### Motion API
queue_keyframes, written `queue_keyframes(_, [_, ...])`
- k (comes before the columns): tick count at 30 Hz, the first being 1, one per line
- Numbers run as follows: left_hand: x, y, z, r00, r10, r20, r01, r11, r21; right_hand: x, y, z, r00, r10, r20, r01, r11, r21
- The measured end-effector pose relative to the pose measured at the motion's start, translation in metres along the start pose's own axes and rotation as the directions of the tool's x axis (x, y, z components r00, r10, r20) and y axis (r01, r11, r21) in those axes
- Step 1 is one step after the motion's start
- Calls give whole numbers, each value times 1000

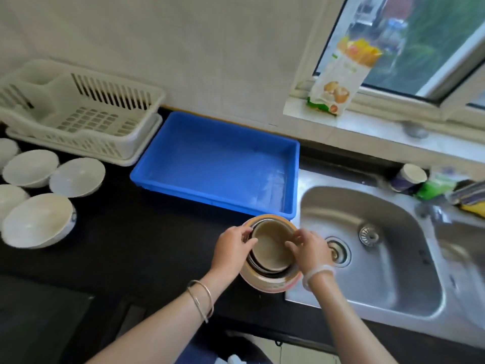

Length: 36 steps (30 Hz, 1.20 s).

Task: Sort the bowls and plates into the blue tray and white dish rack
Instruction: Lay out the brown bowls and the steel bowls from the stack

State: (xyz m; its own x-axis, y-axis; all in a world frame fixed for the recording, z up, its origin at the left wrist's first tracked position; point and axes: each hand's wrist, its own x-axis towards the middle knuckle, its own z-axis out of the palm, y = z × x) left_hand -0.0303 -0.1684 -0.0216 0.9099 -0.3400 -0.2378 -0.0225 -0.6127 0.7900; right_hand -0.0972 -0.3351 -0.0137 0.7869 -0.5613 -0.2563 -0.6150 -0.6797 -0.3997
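Roughly largest first: black counter [136,258], steel sink [372,248] right, blue tray [217,164] long axis running left-right along the wall, white dish rack [78,111] left of it. White bowls [52,195] upright at left. Left hand [232,249] and right hand [309,252] clamp opposite rims of stacked plates [270,252] just before the tray.

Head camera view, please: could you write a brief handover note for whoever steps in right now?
Left hand and right hand both grip the rim of the top dish in the nested stack on the counter beside the sink.
Blue tray and white dish rack hold nothing visible.
White bowls sit loose at the left.
Done: nothing sorted.
Left: everything.
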Motion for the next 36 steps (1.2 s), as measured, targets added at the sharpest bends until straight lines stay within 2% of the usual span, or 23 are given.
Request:
queue_keyframes(6, [2,4,6,1000,11,-23,-10,999,50,-1,-4,2,995,39,-97,-33,998,54])
queue_keyframes(13, [3,3,8,999,9,-34,-7,998,61,-1,-8,0,990,-23,-141,10,995,-94])
queue_keyframes(18, [4,0,9,1000,-6,-14,6,1000,9,4,-9,-7,995,-3,-98,-10,992,-125])
queue_keyframes(22, [5,-2,6,999,-41,19,42,999,-34,5,-5,-19,999,21,-45,-19,999,34])
queue_keyframes(26, [7,1,6,999,-47,28,46,999,6,3,3,-29,998,55,-35,-47,981,190])
queue_keyframes(30, [8,9,7,998,-56,2,56,998,42,2,8,-37,997,74,-26,-64,959,277])
queue_keyframes(36, [6,14,2,997,-82,-13,81,997,-19,-2,10,-50,997,77,-26,-63,937,344])
